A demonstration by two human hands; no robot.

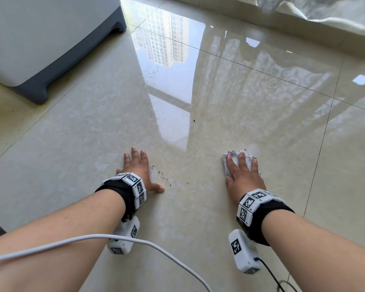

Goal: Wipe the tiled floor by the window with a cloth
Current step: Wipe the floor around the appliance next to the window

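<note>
Bare forearms, black wrist straps (114,191) w/ b&w marker blocks (133,179), white cable (89,237) L, black cable (270,272) R.

The cloth (249,159) was small, white and crumpled, with grey grime along its far edge. It lay flat on the tiled floor (93,133) at about 4 o'clock from the middle of the view, pinned under the right hand (243,178). The floor was glossy beige with thin grout lines. Dark specks (167,179) lay at the cloth's 9 o'clock.

Right hand (243,175) flat on white cloth (238,160), left hand (138,171) flat on tiled floor (93,123)
</note>
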